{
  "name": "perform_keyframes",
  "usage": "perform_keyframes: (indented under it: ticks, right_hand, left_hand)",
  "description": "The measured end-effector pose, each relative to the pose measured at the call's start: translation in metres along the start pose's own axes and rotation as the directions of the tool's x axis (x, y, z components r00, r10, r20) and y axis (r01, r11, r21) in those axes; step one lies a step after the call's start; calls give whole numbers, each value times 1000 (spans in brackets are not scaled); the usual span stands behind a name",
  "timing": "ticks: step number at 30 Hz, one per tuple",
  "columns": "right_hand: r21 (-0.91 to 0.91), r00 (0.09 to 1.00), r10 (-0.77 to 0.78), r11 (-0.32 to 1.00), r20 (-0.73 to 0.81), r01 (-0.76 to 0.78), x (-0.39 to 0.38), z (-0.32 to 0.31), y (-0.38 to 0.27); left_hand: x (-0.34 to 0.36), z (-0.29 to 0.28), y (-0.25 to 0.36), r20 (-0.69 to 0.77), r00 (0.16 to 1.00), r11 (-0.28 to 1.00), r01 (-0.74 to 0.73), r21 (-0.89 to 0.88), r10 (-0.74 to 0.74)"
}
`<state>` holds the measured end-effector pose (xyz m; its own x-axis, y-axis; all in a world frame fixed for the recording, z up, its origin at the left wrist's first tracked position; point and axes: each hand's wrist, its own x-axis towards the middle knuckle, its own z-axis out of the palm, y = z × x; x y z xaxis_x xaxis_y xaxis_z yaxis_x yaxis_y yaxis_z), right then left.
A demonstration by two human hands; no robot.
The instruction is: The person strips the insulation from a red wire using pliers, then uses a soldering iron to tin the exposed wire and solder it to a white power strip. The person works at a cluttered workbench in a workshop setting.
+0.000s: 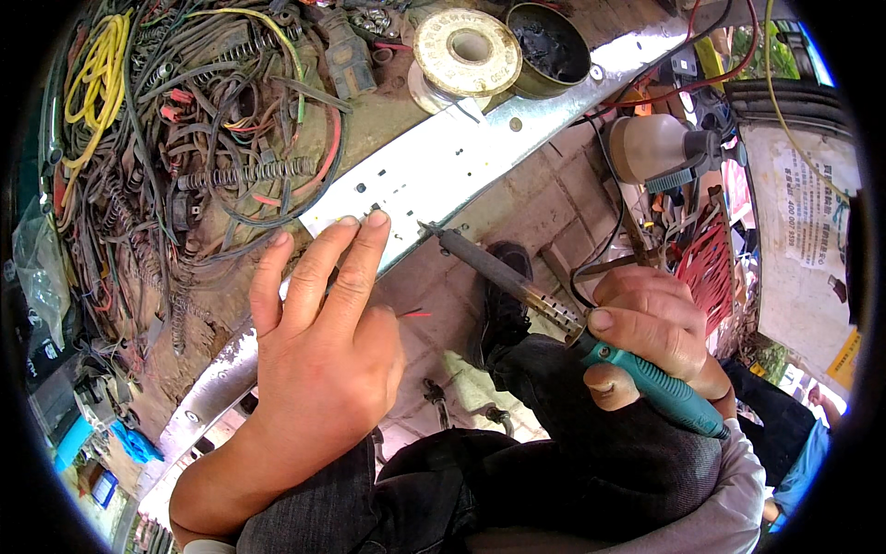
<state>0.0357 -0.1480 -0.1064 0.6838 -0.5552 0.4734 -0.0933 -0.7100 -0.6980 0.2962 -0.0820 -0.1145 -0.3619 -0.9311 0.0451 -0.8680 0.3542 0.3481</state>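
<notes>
My left hand rests with its fingers stretched out and apart. Two fingertips touch the lower edge of a white sheet dotted with several small dark parts. Its thumb is hidden. Beside that hand a short red wire end shows; I cannot tell whether the hand touches it. My right hand grips a soldering iron by its green handle. The iron slants up to the left, its dark tip near the sheet's right edge, just right of my left fingertips; contact is unclear.
Tangled wires and springs cover the bench's left side. At the back stand a solder spool and a round tin with dark stuff inside. A metal strip edges the bench. A spray bottle lies at right.
</notes>
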Motion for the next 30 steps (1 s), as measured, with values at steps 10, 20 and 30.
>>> perform_keyframes:
  ticks: [10, 20, 30]
  right_hand:
    - [39, 816, 207, 974, -540, -221, -14, -55, -7]
    - [97, 783, 459, 880, -419, -465, 47, -73, 15]
    - [81, 774, 516, 847, -369, -526, 62, -71, 21]
  left_hand:
    - [-2, 4, -1, -77, 997, 999, 19, -33, -22]
    - [2, 0, 1, -19, 1000, 1000, -15, -15, 15]
    - [4, -2, 6, -6, 1000, 1000, -4, -10, 4]
